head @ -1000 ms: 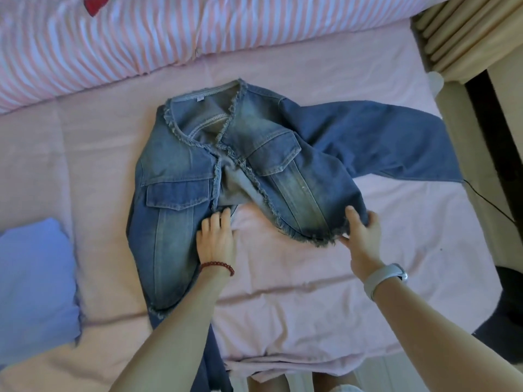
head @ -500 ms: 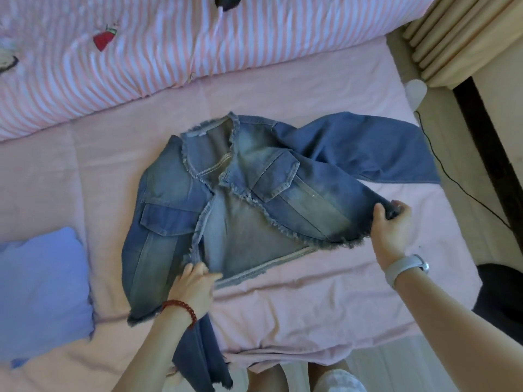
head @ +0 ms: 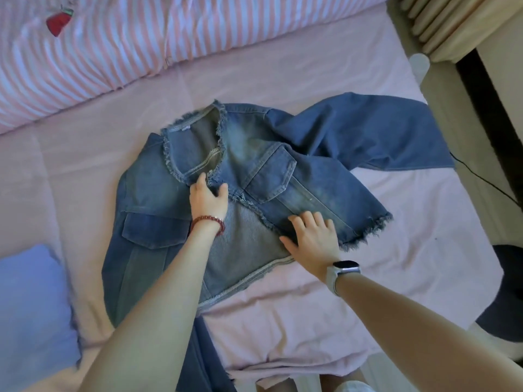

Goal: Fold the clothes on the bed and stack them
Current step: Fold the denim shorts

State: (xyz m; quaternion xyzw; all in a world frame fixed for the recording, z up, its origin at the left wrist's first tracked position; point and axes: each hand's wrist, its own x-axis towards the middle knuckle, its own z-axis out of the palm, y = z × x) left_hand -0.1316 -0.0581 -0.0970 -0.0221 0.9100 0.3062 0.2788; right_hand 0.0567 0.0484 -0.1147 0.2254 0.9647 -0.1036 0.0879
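Pale pink bedsheet (head: 283, 89) covers the mattress in the head view and serves as the working surface; a pink-and-white striped duvet (head: 147, 32) with a red strawberry motif lies bunched along its far edge.

Blue denim jacket with frayed edges (head: 147, 199) lies front side up at the centre of the sheet, collar toward the duvet. Its front panels are parted, exposing the grey inner lining between them. One sleeve extends flat toward the right edge of the bed; the other trails off the near edge beneath the left forearm.

Left hand (head: 208, 198) — wrist carrying a dark red bead bracelet (head: 208, 222) — sits at the neck opening where the two frayed front edges meet. Thumb and fingers are spread and lie on the denim; whether they pinch the edge cannot be told.

Right hand (head: 312, 239) — wrist carrying a white smartwatch (head: 341, 271) — rests palm down on the lower part of the right-side front panel, fingers spread and straight, pressing the cloth against the bed.

Folded light blue garment (head: 31, 309) lies on the sheet at the left, well apart from the jacket. Cream curtain (head: 452, 21) hangs beyond the right bedside; a thin black cable (head: 484, 181) runs along the floor there.
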